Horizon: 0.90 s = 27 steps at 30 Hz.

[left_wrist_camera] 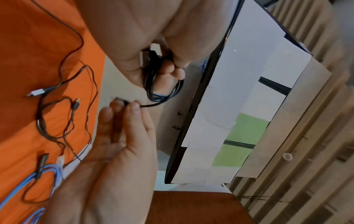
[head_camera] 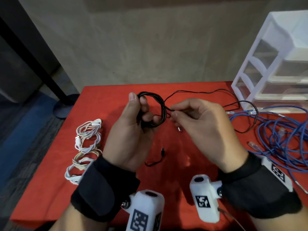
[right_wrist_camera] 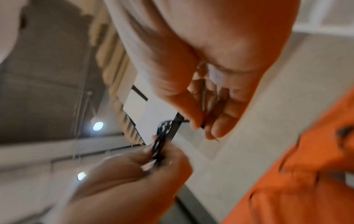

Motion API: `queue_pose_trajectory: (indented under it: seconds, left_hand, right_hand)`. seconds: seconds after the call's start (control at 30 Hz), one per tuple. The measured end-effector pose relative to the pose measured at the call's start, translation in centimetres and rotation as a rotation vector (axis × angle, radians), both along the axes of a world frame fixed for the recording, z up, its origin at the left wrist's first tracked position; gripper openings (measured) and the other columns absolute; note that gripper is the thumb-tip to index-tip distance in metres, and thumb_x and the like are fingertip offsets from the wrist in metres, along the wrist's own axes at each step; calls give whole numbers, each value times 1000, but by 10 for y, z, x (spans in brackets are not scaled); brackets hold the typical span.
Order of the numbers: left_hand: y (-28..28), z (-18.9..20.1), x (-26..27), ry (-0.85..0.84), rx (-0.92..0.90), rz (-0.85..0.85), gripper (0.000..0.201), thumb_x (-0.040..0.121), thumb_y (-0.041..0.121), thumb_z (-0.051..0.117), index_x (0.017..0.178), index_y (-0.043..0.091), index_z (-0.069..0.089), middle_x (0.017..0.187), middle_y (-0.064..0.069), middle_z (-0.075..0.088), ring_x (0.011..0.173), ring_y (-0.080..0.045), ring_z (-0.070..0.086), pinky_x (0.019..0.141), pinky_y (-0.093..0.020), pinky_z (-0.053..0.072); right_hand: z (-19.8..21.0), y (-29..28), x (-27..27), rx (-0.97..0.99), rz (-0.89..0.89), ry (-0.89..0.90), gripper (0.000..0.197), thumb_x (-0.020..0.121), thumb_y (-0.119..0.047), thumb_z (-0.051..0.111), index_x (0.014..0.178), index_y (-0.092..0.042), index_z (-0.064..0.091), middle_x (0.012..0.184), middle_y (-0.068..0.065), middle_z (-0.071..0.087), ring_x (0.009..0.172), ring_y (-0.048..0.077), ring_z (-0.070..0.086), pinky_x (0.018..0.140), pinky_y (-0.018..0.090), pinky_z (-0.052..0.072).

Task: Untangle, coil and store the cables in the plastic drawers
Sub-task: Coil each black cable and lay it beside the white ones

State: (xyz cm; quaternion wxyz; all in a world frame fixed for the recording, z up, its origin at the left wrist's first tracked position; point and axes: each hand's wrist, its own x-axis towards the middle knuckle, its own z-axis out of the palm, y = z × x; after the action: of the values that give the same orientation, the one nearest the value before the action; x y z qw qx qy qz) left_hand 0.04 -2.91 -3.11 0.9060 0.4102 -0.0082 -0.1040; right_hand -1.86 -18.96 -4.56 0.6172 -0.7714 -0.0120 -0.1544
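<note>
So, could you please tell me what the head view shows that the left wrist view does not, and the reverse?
Only the head view shows the white coiled cables and the plastic drawers. Only the left wrist view shows a silver plug tucked against the left palm. Both show the left hand holding the black cable coil, the right hand pinching its free strand, and the blue cables.

A red cloth [head_camera: 50,189] covers the tabletop, and beyond its far left corner a black pole [head_camera: 31,60] rises from a round base [head_camera: 64,105].
</note>
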Motion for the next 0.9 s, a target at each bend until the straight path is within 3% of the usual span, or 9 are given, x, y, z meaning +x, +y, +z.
queue_pose_trajectory:
  seconds: [0.13, 0.23, 0.3, 0.37, 0.43, 0.6, 0.73, 0.83, 0.9]
  left_hand:
    - [-5, -5, -2, -27, 131, 117, 28, 105, 44, 45, 89, 24, 57, 79, 8, 50, 69, -6, 50, 75, -25, 45]
    - [-7, -7, -3, -91, 219, 169, 36, 108, 43, 40, 85, 23, 59, 74, 8, 56, 72, -10, 54, 75, -29, 44]
    - [-11, -8, -6, -137, 230, 172, 36, 109, 40, 40, 89, 17, 58, 81, -3, 64, 81, -19, 61, 83, -42, 52]
    - [-13, -11, -9, -153, 211, 145, 35, 107, 42, 41, 95, 14, 59, 96, -18, 67, 95, -33, 62, 97, -57, 47]
    - [-14, -11, -10, -125, 188, 120, 35, 107, 42, 43, 94, 16, 62, 95, -18, 68, 95, -33, 63, 96, -55, 46]
    - [-9, -6, -6, -44, 178, 65, 34, 105, 45, 45, 92, 19, 63, 74, 1, 55, 68, -16, 56, 80, -41, 47]
    - [-8, -4, -7, -57, 177, -12, 33, 105, 42, 41, 94, 16, 57, 76, 1, 60, 58, -14, 50, 59, -26, 45]
    - [-8, -5, -8, -67, 222, -10, 33, 104, 43, 43, 91, 18, 60, 78, 3, 64, 69, -15, 59, 66, -31, 47]
    - [-6, -4, -6, -75, 260, 29, 34, 104, 45, 44, 91, 20, 63, 75, 6, 62, 68, -11, 61, 74, -31, 50]
  right_hand:
    - [3, 27, -13, 372, 123, 47, 15, 99, -4, 61, 106, -5, 74, 99, 15, 77, 94, 26, 75, 85, 36, 59]
    - [7, 34, -17, 574, 165, 45, 18, 95, -12, 68, 110, -4, 73, 106, 19, 75, 102, 31, 72, 90, 36, 57]
    - [11, 34, -19, 669, 219, 54, 27, 88, -15, 73, 113, -4, 71, 111, 18, 75, 108, 32, 70, 97, 38, 55]
    - [14, 34, -20, 703, 247, 61, 33, 88, -2, 70, 121, -3, 66, 114, 17, 74, 113, 29, 70, 102, 37, 53]
    - [15, 33, -18, 708, 253, 79, 36, 90, 8, 64, 124, -4, 63, 114, 18, 74, 110, 29, 71, 99, 35, 54]
    - [14, 25, -18, 505, 316, 135, 24, 98, -5, 60, 120, -14, 64, 91, 7, 75, 89, 12, 65, 81, 28, 43]
    - [13, 21, -17, 180, 359, 62, 15, 104, -10, 54, 118, -9, 60, 76, -2, 63, 77, 12, 61, 78, 27, 50]
    - [15, 16, -13, -89, 369, 8, 21, 102, -11, 58, 122, -17, 58, 79, -6, 63, 79, 15, 65, 79, 39, 54]
    - [15, 13, -13, -75, 361, -20, 34, 99, -2, 59, 130, -16, 56, 95, -5, 71, 93, 12, 69, 91, 31, 52]
